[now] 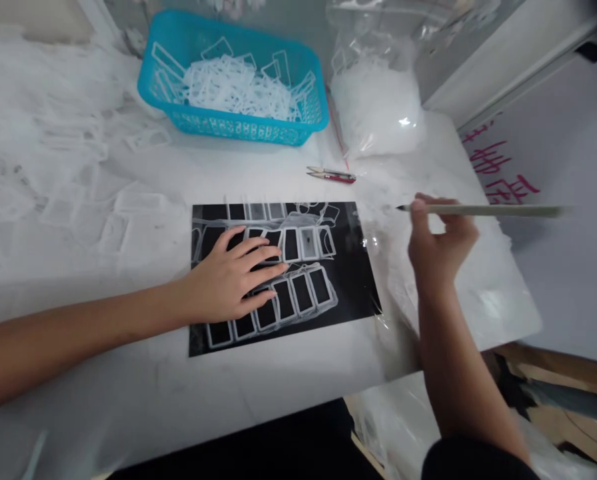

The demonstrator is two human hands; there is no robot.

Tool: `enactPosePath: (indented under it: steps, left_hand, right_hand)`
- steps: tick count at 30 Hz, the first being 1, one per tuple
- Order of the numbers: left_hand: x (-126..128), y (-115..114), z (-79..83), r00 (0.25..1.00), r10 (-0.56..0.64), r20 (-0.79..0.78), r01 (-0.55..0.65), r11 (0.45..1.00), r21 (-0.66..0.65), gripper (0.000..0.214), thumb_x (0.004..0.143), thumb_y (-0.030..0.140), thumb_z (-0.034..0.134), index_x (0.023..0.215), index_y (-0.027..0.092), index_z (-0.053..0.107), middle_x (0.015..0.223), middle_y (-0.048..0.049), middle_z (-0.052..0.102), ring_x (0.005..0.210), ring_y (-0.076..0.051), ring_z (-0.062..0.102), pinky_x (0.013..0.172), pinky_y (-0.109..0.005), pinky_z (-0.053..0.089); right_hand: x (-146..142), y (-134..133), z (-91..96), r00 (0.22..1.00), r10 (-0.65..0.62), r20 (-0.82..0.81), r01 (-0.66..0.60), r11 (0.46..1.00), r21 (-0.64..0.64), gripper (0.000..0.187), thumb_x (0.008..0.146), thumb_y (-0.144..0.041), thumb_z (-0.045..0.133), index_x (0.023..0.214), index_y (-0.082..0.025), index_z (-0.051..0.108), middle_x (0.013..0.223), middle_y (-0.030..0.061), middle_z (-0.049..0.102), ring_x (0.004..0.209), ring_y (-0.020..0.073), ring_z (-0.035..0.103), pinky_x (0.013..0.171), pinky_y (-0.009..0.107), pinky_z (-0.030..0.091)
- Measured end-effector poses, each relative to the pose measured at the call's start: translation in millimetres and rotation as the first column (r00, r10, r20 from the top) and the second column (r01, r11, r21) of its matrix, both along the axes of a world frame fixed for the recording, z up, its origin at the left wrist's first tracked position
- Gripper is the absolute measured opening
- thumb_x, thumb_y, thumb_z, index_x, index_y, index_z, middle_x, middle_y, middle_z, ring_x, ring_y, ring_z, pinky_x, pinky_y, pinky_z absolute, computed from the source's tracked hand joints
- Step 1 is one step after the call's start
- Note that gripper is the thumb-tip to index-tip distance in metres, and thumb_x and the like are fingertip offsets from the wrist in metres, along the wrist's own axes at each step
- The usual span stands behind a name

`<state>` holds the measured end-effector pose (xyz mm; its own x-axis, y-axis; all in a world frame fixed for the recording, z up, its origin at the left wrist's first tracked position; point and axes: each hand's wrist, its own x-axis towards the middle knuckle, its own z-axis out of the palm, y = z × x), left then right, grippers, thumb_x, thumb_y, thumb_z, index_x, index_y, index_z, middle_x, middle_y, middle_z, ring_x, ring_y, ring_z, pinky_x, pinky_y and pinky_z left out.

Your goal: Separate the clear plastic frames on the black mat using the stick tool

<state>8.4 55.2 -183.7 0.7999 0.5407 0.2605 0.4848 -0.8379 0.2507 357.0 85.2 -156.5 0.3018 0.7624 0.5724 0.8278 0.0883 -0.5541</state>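
Note:
A black sheet (348,280) lies on the white table (178,387) with rows of clear rectangular frames (303,290) on it. My left hand (233,277) rests flat on those frames, fingers stretched out and slightly apart. To the right of the sheet, my right hand (438,243) is raised above the table, fingers pinched round a long thin stick (483,210) that points left with a dark tip.
A blue basket (178,53) full of white frames stands at the back. A clear bag (378,100) of white pieces sits beside it. Small red-handled snips (331,175) lie behind the sheet. Loose white frames (53,173) cover the left. The table edge drops off at right.

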Motion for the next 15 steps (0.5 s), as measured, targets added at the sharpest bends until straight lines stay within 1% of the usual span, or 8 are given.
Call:
enactPosePath:
  steps: [1, 2, 3, 4, 5, 7, 10, 15]
  left_hand:
    - [2.3, 1.0, 2.3, 1.0, -0.005, 0.012, 0.005, 1.0, 0.018, 0.034, 0.095, 0.036, 0.057, 0.125, 0.024, 0.066, 0.128, -0.009, 0.065, 0.123, -0.031, 0.055, 0.112, -0.061, 0.027]
    - [5.7, 2.2, 5.1, 1.0, -0.013, 0.021, 0.012, 0.999, 0.039, 0.031, 0.094, 0.036, 0.058, 0.122, 0.024, 0.067, 0.126, -0.0088, 0.066, 0.121, -0.031, 0.055, 0.111, -0.06, 0.029]
    - [10.2, 3.9, 8.3, 0.999, -0.023, 0.024, 0.021, 0.998, 0.064, 0.029, 0.094, 0.035, 0.058, 0.119, 0.024, 0.069, 0.124, -0.0087, 0.066, 0.12, -0.03, 0.056, 0.11, -0.06, 0.03]
    - [15.4, 5.8, 11.3, 0.999, -0.036, 0.017, 0.035, 0.995, 0.09, 0.028, 0.094, 0.035, 0.058, 0.117, 0.024, 0.069, 0.123, -0.0087, 0.067, 0.119, -0.031, 0.057, 0.11, -0.059, 0.031]
    - [20.9, 8.0, 13.7, 0.999, -0.049, 0.003, 0.048, 0.992, 0.117, 0.027, 0.095, 0.035, 0.057, 0.115, 0.023, 0.07, 0.121, -0.0086, 0.067, 0.117, -0.031, 0.057, 0.109, -0.059, 0.032]
    - [31.0, 13.1, 15.2, 0.998, -0.059, -0.028, 0.063, 0.984, 0.166, 0.025, 0.096, 0.035, 0.055, 0.11, 0.022, 0.071, 0.116, -0.0077, 0.069, 0.115, -0.03, 0.058, 0.109, -0.06, 0.032]
    - [38.4, 20.3, 9.1, 0.999, -0.039, -0.006, 0.04, 0.975, 0.221, 0.023, 0.096, 0.033, 0.054, 0.107, 0.023, 0.071, 0.108, -0.0049, 0.071, 0.111, -0.028, 0.06, 0.109, -0.058, 0.033]
    - [34.1, 27.7, -0.1, 0.998, -0.03, 0.057, 0.02, 0.986, 0.166, 0.02, 0.093, 0.032, 0.06, 0.107, 0.026, 0.073, 0.106, -0.0025, 0.072, 0.107, -0.025, 0.063, 0.107, -0.055, 0.036]
  right_hand:
    - [-10.4, -5.1, 2.0, 0.997, 0.069, -0.022, -0.07, 0.997, -0.024, 0.019, 0.088, -0.036, 0.068, 0.093, -0.018, 0.071, 0.109, 0.0131, 0.073, 0.105, 0.0261, 0.066, 0.099, 0.045, 0.047]
    - [-22.8, -9.8, 3.4, 0.986, 0.15, -0.075, -0.155, 0.986, -0.065, 0.018, 0.088, -0.036, 0.068, 0.091, -0.019, 0.071, 0.109, 0.0109, 0.074, 0.104, 0.0253, 0.067, 0.097, 0.044, 0.048]
    - [-36.1, -13.9, 3.7, 0.96, 0.239, -0.149, -0.259, 0.957, -0.132, 0.018, 0.089, -0.037, 0.066, 0.091, -0.02, 0.072, 0.102, 0.0083, 0.075, 0.098, 0.0235, 0.069, 0.091, 0.042, 0.051]
    - [-48.9, -17.3, 2.8, 0.92, 0.319, -0.23, -0.364, 0.911, -0.195, 0.019, 0.09, -0.038, 0.065, 0.089, -0.02, 0.072, 0.094, 0.0061, 0.075, 0.09, 0.0217, 0.07, 0.086, 0.04, 0.052]
    - [-60.3, -19.9, 0.5, 0.877, 0.379, -0.294, -0.449, 0.864, -0.227, 0.02, 0.091, -0.038, 0.064, 0.086, -0.02, 0.072, 0.089, 0.0046, 0.075, 0.085, 0.02, 0.07, 0.08, 0.037, 0.053]
    - [-76.1, -23.3, -7.4, 0.807, 0.448, -0.385, -0.554, 0.8, -0.231, 0.019, 0.09, -0.038, 0.065, 0.084, -0.021, 0.07, 0.085, 0.0027, 0.073, 0.079, 0.0178, 0.069, 0.074, 0.033, 0.053]
    - [-82.4, -24.4, -21.0, 0.751, 0.491, -0.442, -0.623, 0.75, -0.224, 0.017, 0.089, -0.037, 0.067, 0.083, -0.022, 0.068, 0.083, 0.002, 0.071, 0.08, 0.0177, 0.068, 0.074, 0.033, 0.054]
    - [-78.9, -21.3, -28.0, 0.746, 0.535, -0.397, -0.646, 0.725, -0.237, 0.01, 0.088, -0.032, 0.068, 0.083, -0.024, 0.068, 0.091, 0.0035, 0.071, 0.093, 0.0209, 0.068, 0.086, 0.039, 0.054]
